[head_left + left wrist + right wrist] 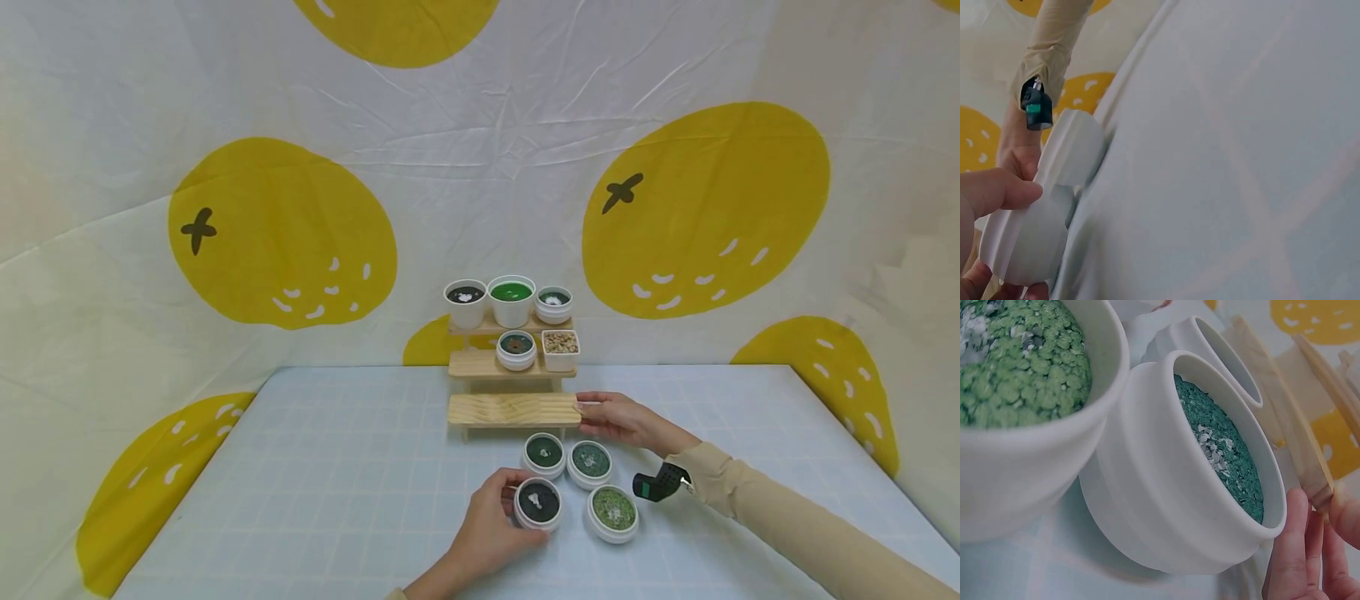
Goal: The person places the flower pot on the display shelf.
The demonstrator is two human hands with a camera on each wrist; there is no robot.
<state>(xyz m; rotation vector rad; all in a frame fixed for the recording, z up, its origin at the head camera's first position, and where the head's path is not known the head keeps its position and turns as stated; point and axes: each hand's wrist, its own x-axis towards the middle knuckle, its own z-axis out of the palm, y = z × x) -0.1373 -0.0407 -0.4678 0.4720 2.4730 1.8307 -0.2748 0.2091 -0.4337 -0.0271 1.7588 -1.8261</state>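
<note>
My left hand (489, 521) grips a round white pot (537, 503) with a dark filling and a white patch, thumb and fingers on either side of its wall. In the left wrist view the gripped pot (1029, 240) shows from the side, close to the table. The right hand (618, 419) pinches the right end of the lowest step of a wooden tiered stand (513, 410); its thumb and fingers close on the board edge in the right wrist view. Near both hands stand a dark green pot (543, 454), a teal-flaked pot (590, 461) and a light green pot (612, 512).
On the stand's top step are a dark-filled cup (466, 304), a bright green cup (512, 302) and a small pot (553, 306). The middle step carries a round pot (516, 352) and a square pot of pebbles (561, 351). A patterned cloth (480, 200) hangs behind the table (337, 483).
</note>
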